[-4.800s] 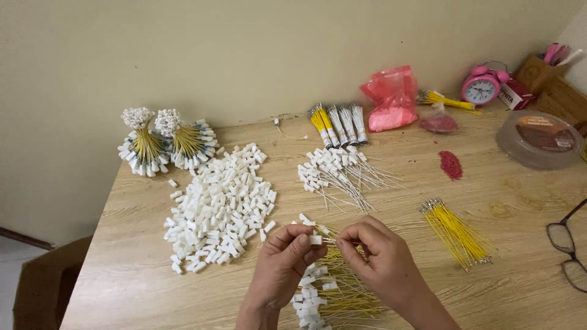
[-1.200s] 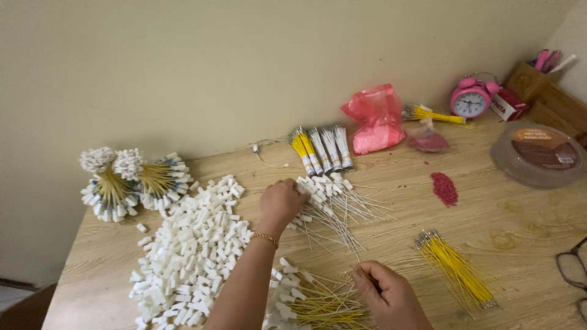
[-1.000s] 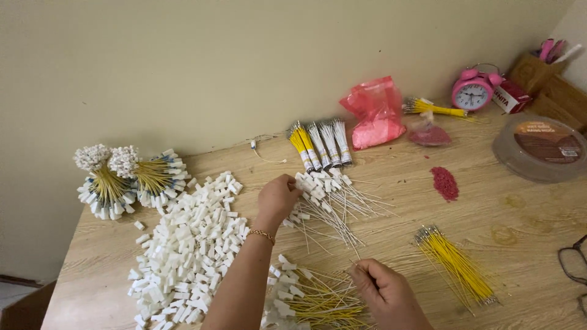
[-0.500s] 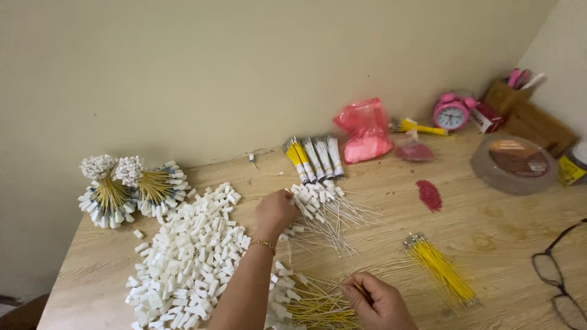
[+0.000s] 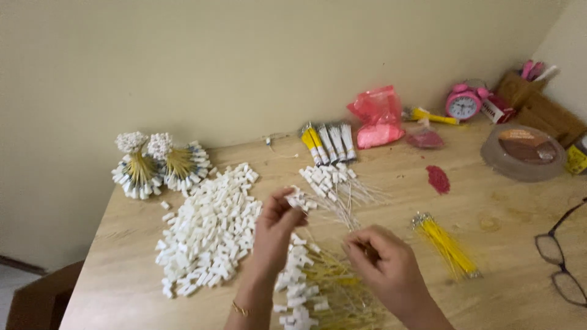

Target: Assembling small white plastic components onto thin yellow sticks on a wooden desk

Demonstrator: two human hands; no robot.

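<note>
A small white plastic connector [image 5: 298, 199] is being pinched between the fingertips of the person's left hand [image 5: 275, 227], lifted just above the wooden table [image 5: 507, 256]. It is blocky and rectangular, and it appears to have thin pale wire trailing from it, though this is too fine to confirm. The right hand [image 5: 382, 260] is hovering low over a loose tangle of yellow wires with white connectors [image 5: 324, 287] near the table's front edge; its fingers are curled together as if pinching something thin, but what they are gripping cannot be told.

Judging by how things are lying, the work is looking partly done. Two rounded bundles of finished pieces [image 5: 159, 164], yellow stems tied together with white heads fanning outward, are sitting at the far left. Much appears to remain: a large heap of loose white connectors [image 5: 211, 229] is spreading just left of the left hand, a smaller spray of white-tipped thin wires [image 5: 336, 186] is lying just beyond it, and a neat bunch of bare yellow wires [image 5: 446, 244] is resting to the right.

Farther back, near the wall, are lying a row of bound wire packs [image 5: 327, 142], a pink plastic bag [image 5: 378, 116] and a pink alarm clock [image 5: 463, 104]. A roll of brown tape [image 5: 523, 153] and a pair of glasses [image 5: 565, 260] are sitting at the right.
</note>
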